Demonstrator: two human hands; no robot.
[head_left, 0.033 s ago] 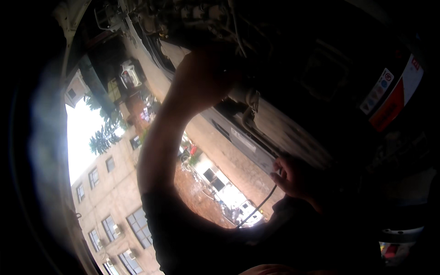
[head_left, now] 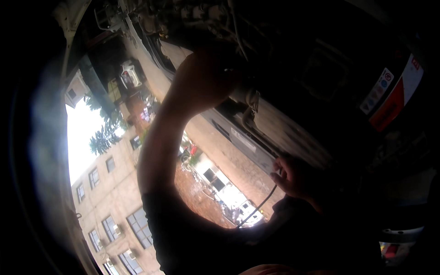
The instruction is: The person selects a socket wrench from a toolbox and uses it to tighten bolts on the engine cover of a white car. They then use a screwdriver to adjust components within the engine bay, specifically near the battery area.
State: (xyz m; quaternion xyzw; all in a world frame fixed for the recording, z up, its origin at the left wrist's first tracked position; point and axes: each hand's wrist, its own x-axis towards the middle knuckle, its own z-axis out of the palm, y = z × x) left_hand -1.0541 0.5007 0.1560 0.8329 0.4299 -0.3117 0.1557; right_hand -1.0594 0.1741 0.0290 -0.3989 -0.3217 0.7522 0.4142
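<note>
My left hand (head_left: 204,80) reaches forward into a dark engine bay, close to a dusty pipe fitting (head_left: 250,101). Deep shadow covers its fingers, so what they touch does not show. Lower and to the right, my right hand (head_left: 295,178) is closed with bent fingers around a thin dark cable or rod (head_left: 262,203). This slender piece runs from the fingers down and left toward my dark sleeve (head_left: 188,220). A light-coloured metal edge strip (head_left: 243,140) lies between the two hands.
Dusty engine parts (head_left: 201,13) and a thin hose (head_left: 238,32) fill the far side. A ribbed, dusty panel (head_left: 288,130) slants past the right hand. Warning labels (head_left: 389,101) sit at the right. Beyond the vehicle's edge stands a building (head_left: 110,201) with windows.
My left hand and the thin hose beyond it have shifted very slightly to the right. The right hand keeps its place on the thin cable or rod.
</note>
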